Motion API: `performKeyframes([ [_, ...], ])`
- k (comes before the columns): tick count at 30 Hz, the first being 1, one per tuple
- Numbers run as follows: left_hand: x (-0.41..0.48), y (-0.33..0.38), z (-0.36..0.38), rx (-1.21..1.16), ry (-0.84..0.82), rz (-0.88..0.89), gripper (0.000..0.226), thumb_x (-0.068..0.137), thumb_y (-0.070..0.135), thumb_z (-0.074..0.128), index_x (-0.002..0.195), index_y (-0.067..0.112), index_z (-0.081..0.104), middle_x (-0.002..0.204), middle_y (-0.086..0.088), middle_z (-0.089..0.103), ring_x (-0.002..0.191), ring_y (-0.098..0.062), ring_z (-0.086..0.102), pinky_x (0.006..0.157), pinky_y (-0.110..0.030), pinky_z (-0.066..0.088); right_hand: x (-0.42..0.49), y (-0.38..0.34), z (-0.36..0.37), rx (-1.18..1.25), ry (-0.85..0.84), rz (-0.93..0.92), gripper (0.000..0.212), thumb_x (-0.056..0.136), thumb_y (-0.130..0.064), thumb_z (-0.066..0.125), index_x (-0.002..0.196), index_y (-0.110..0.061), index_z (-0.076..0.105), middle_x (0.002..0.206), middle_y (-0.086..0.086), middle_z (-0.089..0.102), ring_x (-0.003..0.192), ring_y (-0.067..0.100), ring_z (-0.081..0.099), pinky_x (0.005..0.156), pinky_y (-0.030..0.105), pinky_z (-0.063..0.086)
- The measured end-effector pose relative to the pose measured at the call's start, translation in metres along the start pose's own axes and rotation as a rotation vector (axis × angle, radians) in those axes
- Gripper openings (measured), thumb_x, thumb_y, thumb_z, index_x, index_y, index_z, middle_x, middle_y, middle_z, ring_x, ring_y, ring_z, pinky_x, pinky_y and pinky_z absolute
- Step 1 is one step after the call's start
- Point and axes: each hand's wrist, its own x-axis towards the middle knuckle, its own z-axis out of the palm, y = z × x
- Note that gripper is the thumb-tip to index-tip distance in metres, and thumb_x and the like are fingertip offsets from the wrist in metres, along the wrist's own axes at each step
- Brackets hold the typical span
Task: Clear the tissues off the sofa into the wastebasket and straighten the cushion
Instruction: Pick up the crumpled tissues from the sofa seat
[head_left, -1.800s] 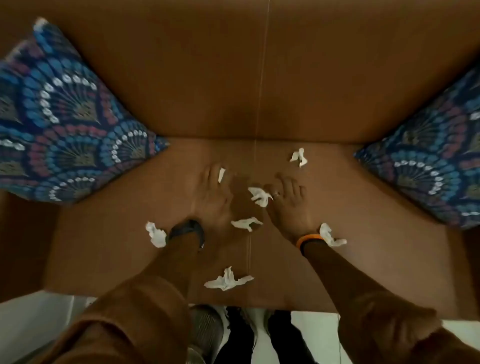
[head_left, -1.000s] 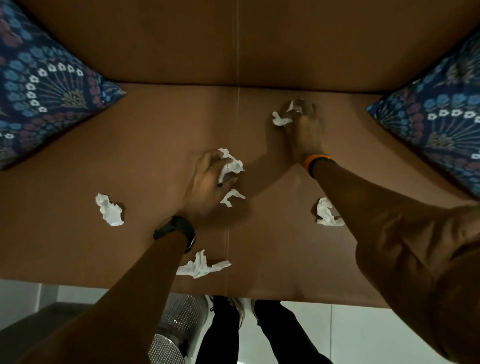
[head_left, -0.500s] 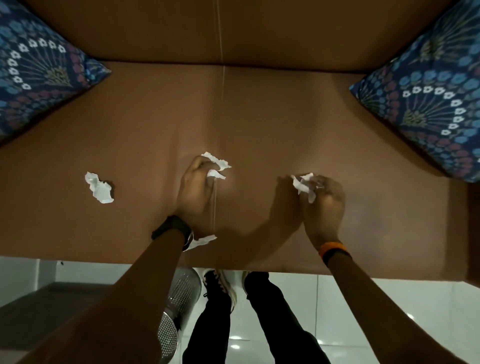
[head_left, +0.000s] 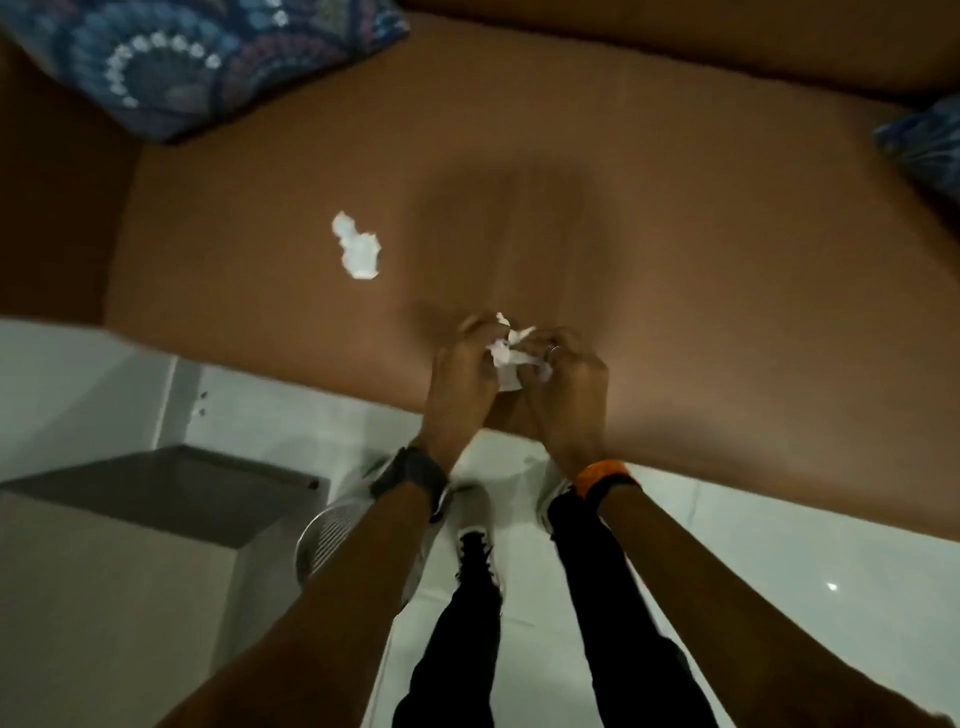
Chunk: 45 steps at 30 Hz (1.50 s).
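While both the left hand (head_left: 460, 371) and the right hand (head_left: 569, 382) close together on a wad of crumpled tissues (head_left: 511, 356) over the sofa's front edge (head_left: 727, 457), the mesh wastebasket (head_left: 332, 535) sits below-left, nearer the left hand, and one stray tissue (head_left: 358, 252) lies up-left on the seat.

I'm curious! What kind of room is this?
Probably a living room at home: a brown sofa with a patterned cushion, a shiny white tiled floor, and a wastebasket beside it.
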Motion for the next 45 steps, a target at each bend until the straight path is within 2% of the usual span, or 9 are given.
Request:
performKeyframes([
  [7,-0.174,-0.137,-0.055,-0.071,0.153,-0.368,0.010,0.087,-0.003,0.073,0.097,-0.002,0.070,0.096,-0.019,0.072,0.080,-0.010,0.063,0.077,0.002,0.042,-0.149,-0.036,0.126,0.032,-0.394,0.021,0.012,0.083,-0.006,0.071,0.094,-0.009,0.076,0.101,0.007,0.073,0.091,0.021,0.070,0.085,0.030,0.058],
  [12,-0.245,-0.231,-0.043,-0.199,0.059,-0.646,0.015,0.090,-0.014,0.063,0.098,-0.002,0.068,0.096,-0.015,0.066,0.090,-0.027,0.061,0.084,-0.040,0.049,-0.220,-0.016,0.204,-0.135,-0.668,-0.125,0.017,0.085,-0.002,0.069,0.100,-0.001,0.076,0.104,0.014,0.073,0.094,0.030,0.070,0.085,0.030,0.052],
  [16,-0.263,-0.283,-0.022,-0.149,-0.079,-0.704,0.037,0.087,-0.007,0.071,0.122,-0.002,0.062,0.120,-0.021,0.070,0.111,-0.029,0.065,0.087,-0.004,0.044,-0.243,0.013,0.250,-0.253,-0.795,-0.205,0.035,0.086,0.001,0.065,0.121,-0.002,0.069,0.132,0.016,0.065,0.115,0.033,0.066,0.096,0.039,0.054],
  [19,-0.257,-0.299,-0.016,-0.141,-0.145,-0.682,0.057,0.088,0.000,0.072,0.140,0.001,0.048,0.139,-0.020,0.058,0.117,-0.003,0.060,0.095,-0.004,0.041,-0.243,0.029,0.271,-0.373,-0.851,-0.187,0.051,0.089,-0.010,0.067,0.138,-0.013,0.056,0.154,0.011,0.045,0.135,0.033,0.050,0.108,0.042,0.048],
  [26,-0.226,-0.267,-0.032,-0.107,-0.138,-0.613,0.055,0.094,0.024,0.054,0.139,-0.007,0.048,0.144,-0.025,0.053,0.135,-0.035,0.051,0.121,-0.038,0.033,-0.222,0.016,0.264,-0.312,-0.779,-0.182,0.043,0.091,-0.012,0.064,0.134,-0.011,0.059,0.137,0.011,0.060,0.118,0.029,0.064,0.094,0.033,0.053],
  [31,-0.187,-0.216,-0.057,0.110,0.022,-0.404,0.024,0.091,0.018,0.070,0.115,0.012,0.070,0.111,-0.009,0.075,0.103,-0.026,0.070,0.090,-0.045,0.058,-0.175,-0.021,0.198,-0.358,-0.527,-0.358,0.035,0.071,-0.002,0.077,0.104,-0.013,0.077,0.105,0.005,0.075,0.089,0.027,0.073,0.060,0.032,0.062],
  [35,-0.123,-0.177,-0.066,0.330,0.128,-0.064,0.027,0.083,0.019,0.076,0.109,0.009,0.073,0.103,-0.011,0.075,0.096,-0.030,0.069,0.073,-0.040,0.061,-0.100,-0.018,0.140,-0.404,-0.143,-0.313,0.034,0.078,-0.002,0.071,0.109,-0.015,0.074,0.121,0.007,0.067,0.107,0.029,0.060,0.078,0.040,0.057],
  [38,-0.056,-0.151,-0.068,0.405,0.205,0.096,0.029,0.089,0.024,0.069,0.115,0.011,0.071,0.116,-0.012,0.070,0.109,-0.032,0.064,0.082,-0.040,0.059,-0.048,-0.007,0.102,-0.489,0.060,-0.188,0.026,0.085,-0.017,0.061,0.108,-0.024,0.071,0.134,0.007,0.055,0.119,0.030,0.051,0.094,0.043,0.046],
  [45,0.070,-0.116,-0.065,0.522,0.183,0.011,0.050,0.101,0.029,0.050,0.149,0.016,0.043,0.163,-0.020,0.025,0.147,-0.038,0.030,0.123,-0.048,0.029,-0.003,0.017,0.070,-0.457,0.041,-0.003,0.018,0.071,-0.015,0.056,0.081,-0.017,0.071,0.107,0.005,0.062,0.098,0.028,0.056,0.078,0.035,0.048],
])
